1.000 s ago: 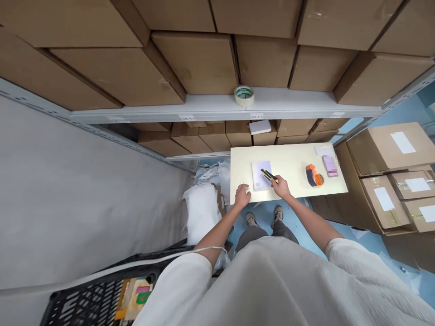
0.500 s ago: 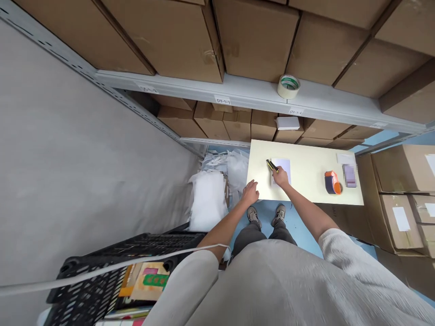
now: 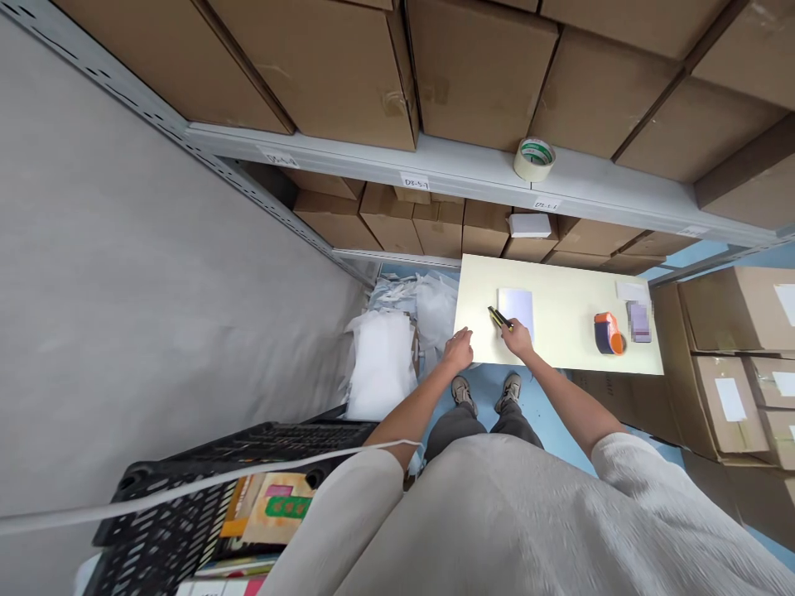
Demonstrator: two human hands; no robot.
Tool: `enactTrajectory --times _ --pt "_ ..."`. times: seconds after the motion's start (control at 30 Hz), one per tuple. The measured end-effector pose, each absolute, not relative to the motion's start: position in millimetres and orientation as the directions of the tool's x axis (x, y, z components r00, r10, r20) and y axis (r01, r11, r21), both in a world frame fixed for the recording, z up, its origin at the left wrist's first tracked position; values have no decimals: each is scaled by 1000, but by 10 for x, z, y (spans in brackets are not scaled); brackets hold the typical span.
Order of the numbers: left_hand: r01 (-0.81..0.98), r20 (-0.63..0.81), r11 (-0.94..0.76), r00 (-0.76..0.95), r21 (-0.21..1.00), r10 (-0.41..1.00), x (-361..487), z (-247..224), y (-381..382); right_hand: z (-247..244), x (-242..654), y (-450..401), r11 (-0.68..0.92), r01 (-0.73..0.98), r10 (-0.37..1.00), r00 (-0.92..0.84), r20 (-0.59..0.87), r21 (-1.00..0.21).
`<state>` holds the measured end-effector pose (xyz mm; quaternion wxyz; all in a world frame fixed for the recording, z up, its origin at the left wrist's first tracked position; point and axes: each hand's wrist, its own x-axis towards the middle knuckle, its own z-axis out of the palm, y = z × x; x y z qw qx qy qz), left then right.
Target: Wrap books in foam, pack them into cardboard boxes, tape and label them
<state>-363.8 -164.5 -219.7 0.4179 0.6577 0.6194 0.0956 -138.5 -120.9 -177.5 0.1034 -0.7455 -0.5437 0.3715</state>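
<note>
My right hand is closed round a black and yellow utility knife, its front end pointing away from me and to the left. Knife and hand are over the left edge of a pale lilac-white pad or small stack of paper, part of which the hand covers. This lies on a cream tabletop. At the table's near left corner rests my left hand, fingers stretched forward over the edge, holding nothing that I can see.
An orange and dark tape dispenser and a purple phone-like item sit on the table's right. Shelves with cardboard boxes and a tape roll stand ahead. White packing sheets lie left; a black crate is nearer me.
My right hand has drawn the utility knife toward me along the paper's left side. My left hand stays at the table corner. The view has shifted slightly.
</note>
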Motion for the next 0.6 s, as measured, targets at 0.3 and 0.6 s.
enactTrajectory --times 0.3,0.6 --pt "802 -465 104 231 589 855 -3655 -2148 -1612 -1705 -1239 -1852 -382 770 854 82 -514 -512" --pt "828 -472 68 247 556 846 -3657 -2154 -1603 -1608 -1138 -2036 -456 657 837 86 -541 -601"
